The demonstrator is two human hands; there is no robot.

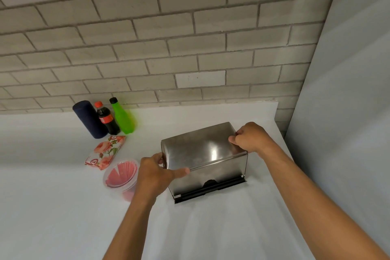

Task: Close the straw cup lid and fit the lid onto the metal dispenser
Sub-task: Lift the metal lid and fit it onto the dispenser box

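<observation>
The metal dispenser (219,173) stands on the white table, a black slot along its lower front. Its curved steel lid (198,145) lies on top of the box. My left hand (158,173) grips the lid's near-left corner, thumb along the front edge. My right hand (251,138) holds the lid's far-right end with bent fingers. The straw cup (121,175), a clear plastic tub holding red straws, stands just left of my left hand with a clear lid over its top.
At the back left stand a dark blue cylinder (89,119), a cola bottle (106,118) and a green bottle (123,116). A floral packet (105,152) lies behind the cup. A brick wall rises behind the table (63,207); a grey panel (348,112) closes the right side.
</observation>
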